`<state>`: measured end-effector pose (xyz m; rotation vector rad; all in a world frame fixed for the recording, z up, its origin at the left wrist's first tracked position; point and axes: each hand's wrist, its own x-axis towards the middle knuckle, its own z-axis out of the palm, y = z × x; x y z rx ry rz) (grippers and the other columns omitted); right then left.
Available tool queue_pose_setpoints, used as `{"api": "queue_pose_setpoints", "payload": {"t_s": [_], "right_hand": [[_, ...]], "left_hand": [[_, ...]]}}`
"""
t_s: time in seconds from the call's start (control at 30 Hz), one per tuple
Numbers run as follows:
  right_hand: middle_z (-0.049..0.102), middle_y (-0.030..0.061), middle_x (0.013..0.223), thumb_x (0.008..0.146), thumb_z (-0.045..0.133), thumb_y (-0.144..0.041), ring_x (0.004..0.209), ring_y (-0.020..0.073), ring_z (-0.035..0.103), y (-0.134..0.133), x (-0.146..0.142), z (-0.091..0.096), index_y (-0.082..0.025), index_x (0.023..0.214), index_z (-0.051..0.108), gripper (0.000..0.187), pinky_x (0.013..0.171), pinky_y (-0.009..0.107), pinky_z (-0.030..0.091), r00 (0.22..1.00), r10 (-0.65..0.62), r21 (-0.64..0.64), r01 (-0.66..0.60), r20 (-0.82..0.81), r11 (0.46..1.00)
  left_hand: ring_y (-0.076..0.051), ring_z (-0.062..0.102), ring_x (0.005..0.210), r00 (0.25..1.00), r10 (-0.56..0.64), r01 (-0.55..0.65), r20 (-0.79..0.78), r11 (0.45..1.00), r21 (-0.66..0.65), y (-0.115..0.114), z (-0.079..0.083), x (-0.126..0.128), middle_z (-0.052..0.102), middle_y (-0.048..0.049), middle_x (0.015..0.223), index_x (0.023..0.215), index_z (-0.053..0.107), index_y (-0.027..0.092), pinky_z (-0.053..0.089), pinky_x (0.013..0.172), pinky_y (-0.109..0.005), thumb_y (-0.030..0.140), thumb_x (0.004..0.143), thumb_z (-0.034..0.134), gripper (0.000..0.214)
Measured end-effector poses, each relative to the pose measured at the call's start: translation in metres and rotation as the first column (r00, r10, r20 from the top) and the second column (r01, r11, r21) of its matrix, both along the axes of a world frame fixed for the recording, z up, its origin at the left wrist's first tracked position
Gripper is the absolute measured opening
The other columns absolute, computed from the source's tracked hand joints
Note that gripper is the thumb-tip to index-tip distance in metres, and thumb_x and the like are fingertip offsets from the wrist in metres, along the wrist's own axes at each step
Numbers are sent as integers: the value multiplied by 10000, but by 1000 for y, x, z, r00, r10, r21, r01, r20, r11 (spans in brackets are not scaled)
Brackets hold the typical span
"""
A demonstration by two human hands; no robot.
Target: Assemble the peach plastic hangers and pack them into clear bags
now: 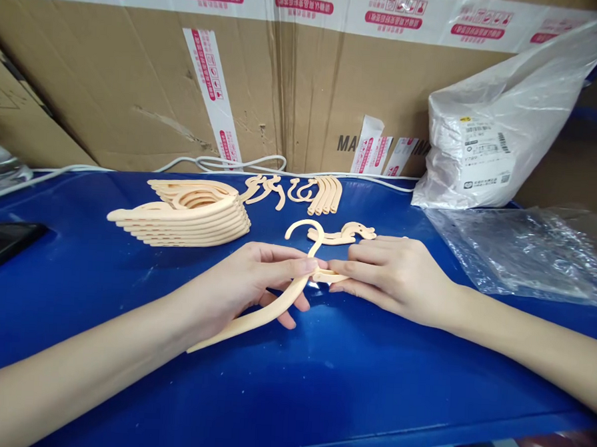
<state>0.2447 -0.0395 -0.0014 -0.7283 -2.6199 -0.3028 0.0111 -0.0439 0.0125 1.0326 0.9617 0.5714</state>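
Near the table's front edge, the left hand was closed around a hanger arm, thumb and fingers pinching it just below its hook. The right hand, fingers curled, pinched a short piece touching that spot. Such close grips seemed best for holding both parts level. Beyond lay a loose piece, a stack and spare hooks near the boxes.

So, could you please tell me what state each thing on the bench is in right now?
hanger: gripped in both hands.
left hand: shut on hanger's arm.
right hand: pinching hanger's neck.
hanger stack: piled flat, untouched.
loose hooks: lying flat, side by side.
white bag: slumped against carton.
clear bag: flat, crumpled.
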Motion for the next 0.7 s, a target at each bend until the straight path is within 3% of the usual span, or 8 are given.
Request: {"api": "queue_pose_setpoints", "payload": {"t_s": [0.13, 0.3, 0.57, 0.7], "right_hand": [[688, 11, 781, 1016, 452, -365, 657, 146, 636, -3, -1, -1, -178, 1091, 721, 336, 589, 271, 405, 1000, 1, -51, 0, 20, 999], [717, 11, 822, 1026, 430, -382, 688, 141, 678, -7, -3, -1, -169, 1098, 714, 362, 573, 266, 410, 1000, -22, -149, 23, 10, 989], [601, -14, 637, 1033, 389, -389, 514, 115, 556, -13, -6, 0, -157, 900, 721, 426, 484, 286, 308, 996, -92, -159, 94, 19, 983], [612, -6, 656, 1035, 372, -406, 519, 119, 555, -16, -8, 0, -165, 924, 729, 445, 483, 291, 287, 992, -122, -206, 123, 21, 971]], "left_hand": [[-111, 641, 539, 1000, 2, -2, 1, 1000, 9, 0, -2, -1, 685, -17, 606, 959, 789, 193, 578, 463, -173, 310, 826, 755, 181], [-112, 658, 560, 1000, 21, -21, -4, 1000, 21, 0, -1, -1, 700, -29, 625, 974, 791, 194, 567, 483, -149, 285, 827, 758, 177], [-97, 621, 521, 998, 57, -57, -3, 998, 12, 0, 3, 3, 673, -29, 582, 995, 787, 168, 520, 448, -129, 243, 861, 709, 172], [-95, 599, 496, 997, 66, -65, -30, 997, 33, -1, 3, 4, 651, -25, 556, 1016, 779, 139, 495, 429, -131, 237, 875, 680, 198]]}}
